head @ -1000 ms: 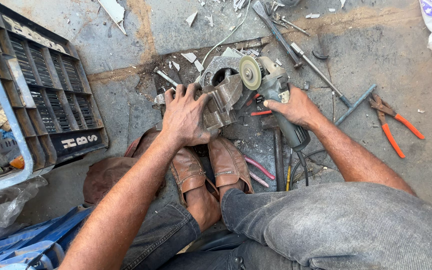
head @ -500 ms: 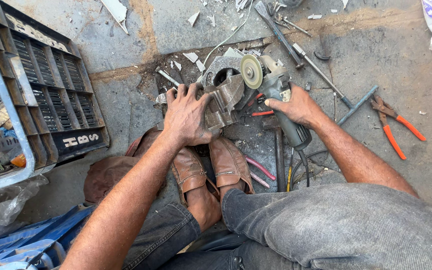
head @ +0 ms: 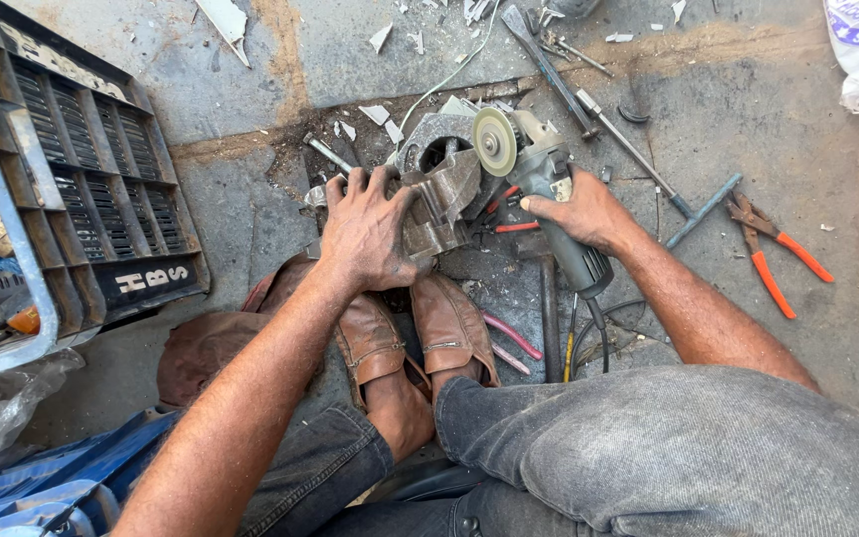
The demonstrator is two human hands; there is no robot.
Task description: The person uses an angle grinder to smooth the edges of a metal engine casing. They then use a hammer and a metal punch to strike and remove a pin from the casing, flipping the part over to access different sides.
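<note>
Left hand point(head: 368, 231), fingers spread, is pressing the metal casting point(head: 439, 194) down; right hand point(head: 579, 211) is gripping angle grinder point(head: 539, 184). Best keeping disc point(head: 495, 141) clear of fingers, w/ casting pinned firm.

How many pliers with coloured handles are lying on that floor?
3, perhaps more hidden. Orange-handled pliers lie at the right, beyond the right hand. A red-handled pair lies beside the metal casting. A pink-handled pair lies beside the brown shoes.
</note>
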